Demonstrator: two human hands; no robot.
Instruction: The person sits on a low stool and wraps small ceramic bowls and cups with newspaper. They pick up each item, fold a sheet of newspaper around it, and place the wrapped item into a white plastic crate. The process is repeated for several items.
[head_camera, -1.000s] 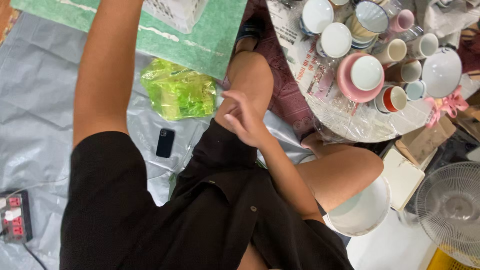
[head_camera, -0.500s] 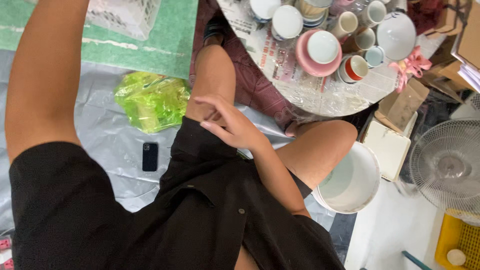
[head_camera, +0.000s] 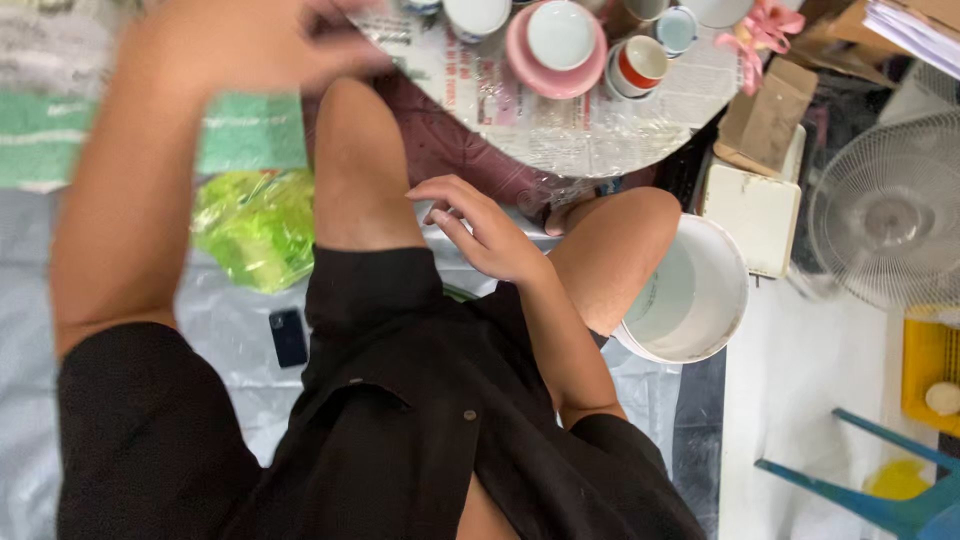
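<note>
- The right hand (head_camera: 480, 225) hovers over the lap with its fingers (head_camera: 440, 200) loosely spread and slightly curled; it holds nothing and touches nothing that can be made out, its fingertips just beside the bare knee (head_camera: 355, 150).
- The left hand (head_camera: 250, 45) is raised near the top edge and badly blurred; whether its fingers are closed on anything cannot be told.
- Beyond the right fingertips stands a round table (head_camera: 560, 130) covered in printed paper under clear film, bearing a pink saucer with a white cup (head_camera: 558, 40) and a red-and-white cup (head_camera: 640, 65) beside it.
- As a judgement: the cups look set out and untouched, neither hand has taken one up, so the handling of the crockery seems hardly begun.
- To the thumb side of the right hand, on the grey sheet, lies a crumpled green plastic bag (head_camera: 255, 225), with a dark phone (head_camera: 288, 336) near it.
- On the far side of the wrist, past the other knee, a white bucket (head_camera: 690, 300) stands open, seemingly empty.
- Farther out from the bucket: a flat white box (head_camera: 755, 215), a brown paper package (head_camera: 770, 115) under a pink ribbon bow (head_camera: 760, 30), and a white fan (head_camera: 885, 215).
- Print on the table paper is too small to make out.
</note>
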